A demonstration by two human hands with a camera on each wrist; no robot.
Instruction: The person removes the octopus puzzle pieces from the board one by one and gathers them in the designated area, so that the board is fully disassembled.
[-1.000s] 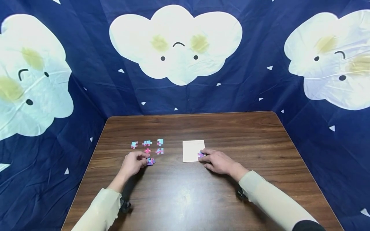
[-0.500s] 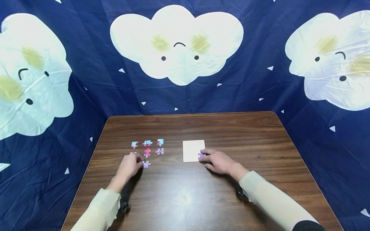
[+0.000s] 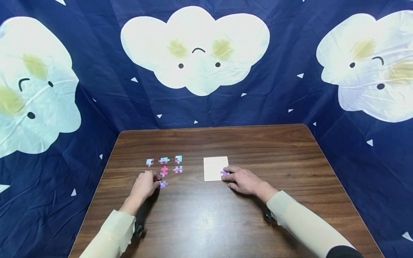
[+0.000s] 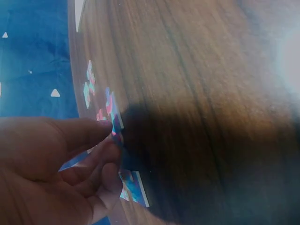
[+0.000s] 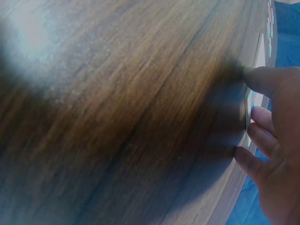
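In the head view my left hand (image 3: pixel 146 184) is at the left group of jigsaw pieces, thumb and forefinger together. They pinch a dark blue and pink jigsaw piece (image 4: pixel 117 136), mostly hidden by the fingers in the head view. Right by those fingertips lies a purple-blue jigsaw piece (image 3: pixel 163 184). My right hand (image 3: pixel 246 181) rests at the right edge of a square white board (image 3: pixel 213 166), its fingers lightly bent. A purple jigsaw piece (image 3: pixel 224 173) lies on the board beside the fingertips, partly covered by them.
Beyond the left hand, blue-pink pieces lie in rows, among them a corner piece (image 3: pixel 179 159) and a pink piece (image 3: pixel 164 170). Another piece (image 4: pixel 133 187) lies under the left hand. Dark blue cloth (image 3: pixel 211 113) with clouds surrounds the wooden table (image 3: pixel 274 150).
My left hand has drawn slightly left with its jigsaw piece, uncovering the purple-blue piece and more of the pink one. The right hand and the board have stayed put.
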